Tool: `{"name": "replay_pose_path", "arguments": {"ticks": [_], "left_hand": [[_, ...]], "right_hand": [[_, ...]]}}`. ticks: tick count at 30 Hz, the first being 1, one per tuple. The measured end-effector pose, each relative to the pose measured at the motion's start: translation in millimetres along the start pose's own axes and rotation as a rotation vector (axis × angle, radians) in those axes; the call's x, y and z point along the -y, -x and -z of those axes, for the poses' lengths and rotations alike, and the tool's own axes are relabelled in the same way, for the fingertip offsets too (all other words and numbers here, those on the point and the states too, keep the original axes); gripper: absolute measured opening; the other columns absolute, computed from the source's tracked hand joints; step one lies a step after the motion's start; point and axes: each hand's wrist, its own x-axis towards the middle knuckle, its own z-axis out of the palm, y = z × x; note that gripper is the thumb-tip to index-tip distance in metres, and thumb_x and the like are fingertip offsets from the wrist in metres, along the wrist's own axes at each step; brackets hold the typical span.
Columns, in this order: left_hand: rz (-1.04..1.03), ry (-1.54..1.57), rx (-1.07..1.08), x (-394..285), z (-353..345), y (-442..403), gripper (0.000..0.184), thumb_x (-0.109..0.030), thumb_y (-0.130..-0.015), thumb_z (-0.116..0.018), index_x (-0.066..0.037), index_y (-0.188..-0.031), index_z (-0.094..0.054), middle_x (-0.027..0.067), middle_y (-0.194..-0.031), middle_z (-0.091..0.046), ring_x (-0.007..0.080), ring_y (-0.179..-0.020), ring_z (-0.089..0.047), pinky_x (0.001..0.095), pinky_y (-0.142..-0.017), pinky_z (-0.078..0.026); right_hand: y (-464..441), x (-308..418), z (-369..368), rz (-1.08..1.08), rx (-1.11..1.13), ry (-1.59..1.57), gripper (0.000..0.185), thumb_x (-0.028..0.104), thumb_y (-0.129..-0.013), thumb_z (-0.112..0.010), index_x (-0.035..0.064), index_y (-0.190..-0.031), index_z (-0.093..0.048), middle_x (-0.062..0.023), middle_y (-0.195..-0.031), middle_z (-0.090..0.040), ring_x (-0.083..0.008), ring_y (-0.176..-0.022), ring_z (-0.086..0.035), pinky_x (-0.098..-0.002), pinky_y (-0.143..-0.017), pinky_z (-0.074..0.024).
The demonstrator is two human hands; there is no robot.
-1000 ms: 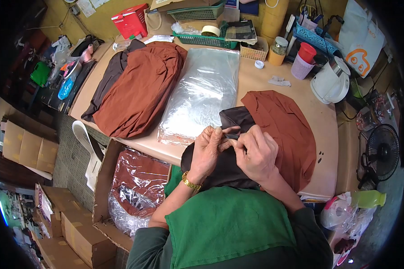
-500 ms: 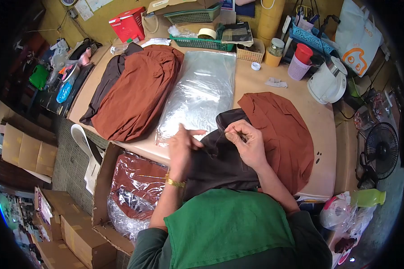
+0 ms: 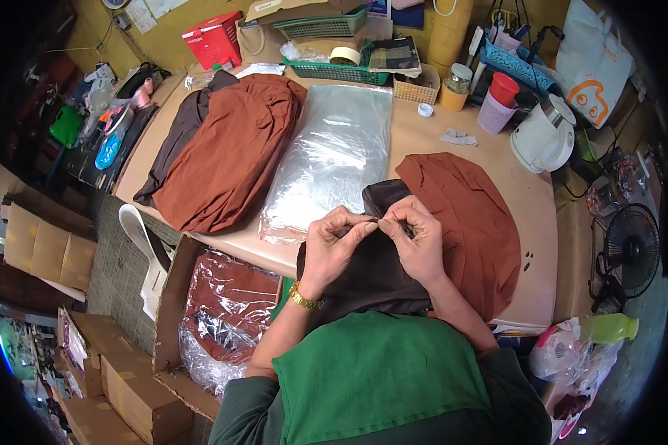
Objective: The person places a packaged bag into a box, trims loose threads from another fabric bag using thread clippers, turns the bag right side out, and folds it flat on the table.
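A garment of dark brown cloth (image 3: 371, 278) and rust-brown cloth (image 3: 473, 230) lies over the table's front edge and towards my lap. My left hand (image 3: 334, 248) and my right hand (image 3: 417, 241) meet above its dark part, thumbs and forefingers pinched tip to tip. A thin dark edge, seemingly of the dark brown cloth, shows between the fingertips; its detail is too small to make out. Just beyond my left hand lies a stack of clear plastic bags (image 3: 334, 148).
Another rust and dark brown garment (image 3: 226, 152) lies on the table's left. Below it stands an open cardboard box (image 3: 167, 319) with plastic-wrapped brown cloth. A white kettle (image 3: 542, 137), red cup (image 3: 503, 89) and green basket (image 3: 334, 71) stand at the back; a fan (image 3: 631, 245) is right.
My left hand, blurred and apart before, has come right to my right hand, and its fingers have closed. My right hand stays pinched, nearly in place.
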Motion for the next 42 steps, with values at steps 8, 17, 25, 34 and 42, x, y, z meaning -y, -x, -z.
{"name": "replay_pose_path", "arguments": {"ticks": [8,17,25,34,42], "left_hand": [[0.073,-0.095,0.076,-9,9,4,0.009,-0.007,-0.084,-0.074,-0.001,-0.090,-0.074,0.0001,-0.075,-0.060,0.0061,-0.072,-0.051,0.0225,-0.066,-0.041],[0.047,0.054,0.025,7,-2,10,0.013,-0.009,-0.084,-0.074,-0.001,-0.094,-0.074,0.0007,-0.072,-0.058,0.0083,-0.070,-0.051,0.0238,-0.067,-0.041],[0.067,0.093,-0.028,1,-8,13,0.015,-0.008,-0.083,-0.075,0.000,-0.096,-0.074,0.0003,-0.074,-0.058,0.0067,-0.071,-0.050,0.0226,-0.065,-0.041],[0.000,-0.054,0.110,-7,3,6,0.016,-0.007,-0.080,-0.076,-0.002,-0.095,-0.075,0.0010,-0.075,-0.057,0.0102,-0.074,-0.051,0.0240,-0.065,-0.042],[0.103,0.172,0.094,0,-1,8,0.012,-0.007,-0.085,-0.073,-0.002,-0.095,-0.075,-0.0005,-0.081,-0.058,0.0081,-0.080,-0.052,0.0215,-0.070,-0.043]], "right_hand": [[-8,18,2,0.003,0.166,-0.036,0.012,0.002,-0.082,-0.073,-0.0017,-0.092,-0.068,-0.0053,-0.086,-0.062,-0.0124,-0.080,-0.059,-0.0254,-0.069,-0.0480],[-10,11,-1,-0.138,0.188,-0.217,0.010,0.005,-0.086,-0.069,0.0002,-0.086,-0.059,0.0002,-0.079,-0.057,-0.0083,-0.072,-0.054,-0.0242,-0.064,-0.0437],[-7,13,-5,-0.364,0.113,-0.523,0.010,0.010,-0.090,-0.066,0.0043,-0.087,-0.058,0.0026,-0.087,-0.052,-0.0069,-0.076,-0.048,-0.0219,-0.066,-0.0386],[-12,22,9,-0.336,0.310,-0.404,0.012,0.014,-0.090,-0.066,0.0043,-0.089,-0.058,0.0024,-0.081,-0.049,-0.0075,-0.071,-0.047,-0.0218,-0.061,-0.0381],[-11,8,16,-0.519,0.290,-0.808,0.018,0.021,-0.095,-0.064,0.0045,-0.098,-0.058,0.0044,-0.082,-0.048,-0.0023,-0.060,-0.041,-0.0176,-0.054,-0.0343]]}}
